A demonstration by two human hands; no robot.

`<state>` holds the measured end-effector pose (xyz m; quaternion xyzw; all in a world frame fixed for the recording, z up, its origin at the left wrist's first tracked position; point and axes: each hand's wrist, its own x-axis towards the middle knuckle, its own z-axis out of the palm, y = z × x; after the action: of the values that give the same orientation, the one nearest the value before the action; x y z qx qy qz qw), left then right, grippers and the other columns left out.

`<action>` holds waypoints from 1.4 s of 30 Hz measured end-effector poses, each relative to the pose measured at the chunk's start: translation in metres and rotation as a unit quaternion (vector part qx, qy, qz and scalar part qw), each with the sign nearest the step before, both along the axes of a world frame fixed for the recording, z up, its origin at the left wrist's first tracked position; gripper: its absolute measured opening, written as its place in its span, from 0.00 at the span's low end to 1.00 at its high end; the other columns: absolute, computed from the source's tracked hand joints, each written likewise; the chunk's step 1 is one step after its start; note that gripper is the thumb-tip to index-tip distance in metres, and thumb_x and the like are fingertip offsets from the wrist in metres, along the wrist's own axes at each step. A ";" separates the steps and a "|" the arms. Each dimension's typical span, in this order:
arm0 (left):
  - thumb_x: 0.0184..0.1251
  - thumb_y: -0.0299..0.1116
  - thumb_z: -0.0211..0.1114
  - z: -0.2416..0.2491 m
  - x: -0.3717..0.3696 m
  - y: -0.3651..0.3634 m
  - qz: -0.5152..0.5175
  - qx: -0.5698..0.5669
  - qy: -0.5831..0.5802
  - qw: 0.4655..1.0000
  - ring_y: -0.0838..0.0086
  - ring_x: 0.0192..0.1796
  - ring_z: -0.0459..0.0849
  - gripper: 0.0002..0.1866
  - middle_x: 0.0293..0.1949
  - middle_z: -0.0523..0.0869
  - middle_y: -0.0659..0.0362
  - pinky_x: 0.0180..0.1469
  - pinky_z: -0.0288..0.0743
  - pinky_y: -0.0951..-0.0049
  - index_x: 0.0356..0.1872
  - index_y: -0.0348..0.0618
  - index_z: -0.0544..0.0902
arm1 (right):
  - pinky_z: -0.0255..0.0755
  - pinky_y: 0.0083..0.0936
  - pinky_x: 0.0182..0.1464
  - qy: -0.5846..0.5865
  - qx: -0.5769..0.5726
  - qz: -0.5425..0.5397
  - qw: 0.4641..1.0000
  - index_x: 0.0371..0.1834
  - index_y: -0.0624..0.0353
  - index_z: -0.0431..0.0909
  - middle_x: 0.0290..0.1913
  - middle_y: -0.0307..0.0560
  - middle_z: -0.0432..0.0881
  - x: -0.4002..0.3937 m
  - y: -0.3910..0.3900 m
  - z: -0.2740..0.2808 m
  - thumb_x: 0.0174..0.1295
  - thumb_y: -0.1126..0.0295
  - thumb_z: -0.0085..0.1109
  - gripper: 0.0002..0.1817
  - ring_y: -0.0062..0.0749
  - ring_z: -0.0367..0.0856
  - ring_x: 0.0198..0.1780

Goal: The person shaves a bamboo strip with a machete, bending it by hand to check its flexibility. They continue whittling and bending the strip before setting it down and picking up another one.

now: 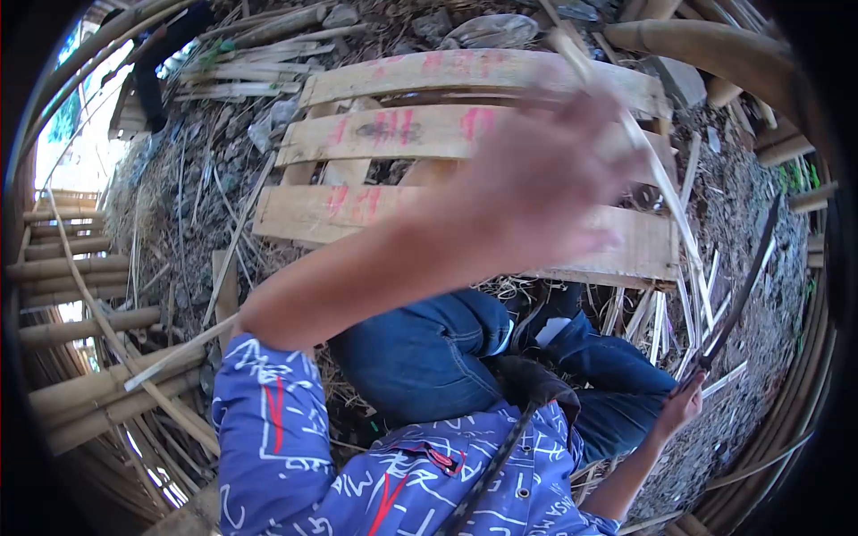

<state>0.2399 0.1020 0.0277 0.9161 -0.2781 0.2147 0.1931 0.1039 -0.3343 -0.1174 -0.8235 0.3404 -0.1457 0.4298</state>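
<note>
My left hand (554,170) is stretched across the slatted wooden pallet (375,214), its fingers smeared by motion. A long pale bamboo strip (666,183) runs past its fingertips and slants down to the right; whether the fingers grip it I cannot tell. Low on the right, beside my knee, my right hand (684,406) is closed round the handle of a machete (746,290). Its long, dark, narrow blade points up and away to the right. Red marks show on the pallet's boards.
My crossed legs in jeans (420,357) are close against the pallet's near edge. Split bamboo pieces (241,89) lie in a heap at the back left. Bamboo poles (71,268) line the left side, and a thick pole (706,49) crosses the top right. Rubble covers the ground.
</note>
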 end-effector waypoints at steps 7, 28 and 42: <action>0.62 0.41 0.67 -0.053 -0.167 0.261 0.544 -0.400 0.008 0.737 0.67 0.61 0.72 0.21 0.53 0.78 0.54 0.64 0.62 0.65 0.52 0.41 0.77 | 0.51 0.13 0.14 0.000 0.058 0.069 0.996 0.20 0.57 0.71 0.13 0.34 0.65 0.029 0.037 -0.002 0.67 0.41 0.47 0.30 0.15 0.61 0.12; 0.49 0.35 0.67 -0.235 -0.262 0.332 0.752 -0.022 -0.046 0.657 0.57 0.46 0.78 0.15 0.39 0.79 0.54 0.50 0.71 0.59 0.38 0.45 0.76 | 0.48 0.16 0.12 0.059 0.057 0.027 0.996 0.34 0.61 0.75 0.18 0.36 0.66 0.040 0.088 0.018 0.63 0.39 0.51 0.30 0.16 0.58 0.14; 0.53 0.40 0.66 -0.320 -0.252 0.291 0.719 -0.117 0.271 0.629 0.57 0.49 0.78 0.18 0.47 0.76 0.50 0.53 0.70 0.56 0.44 0.47 0.76 | 0.46 0.13 0.14 0.050 0.110 0.024 0.992 0.43 0.54 0.74 0.21 0.33 0.64 0.048 0.115 0.032 0.63 0.38 0.50 0.27 0.14 0.53 0.15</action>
<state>-0.0125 0.3930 -0.2919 0.8119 0.5613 0.0584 0.1492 0.1516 -0.2189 -0.0853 -0.7857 0.3556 -0.0555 0.5031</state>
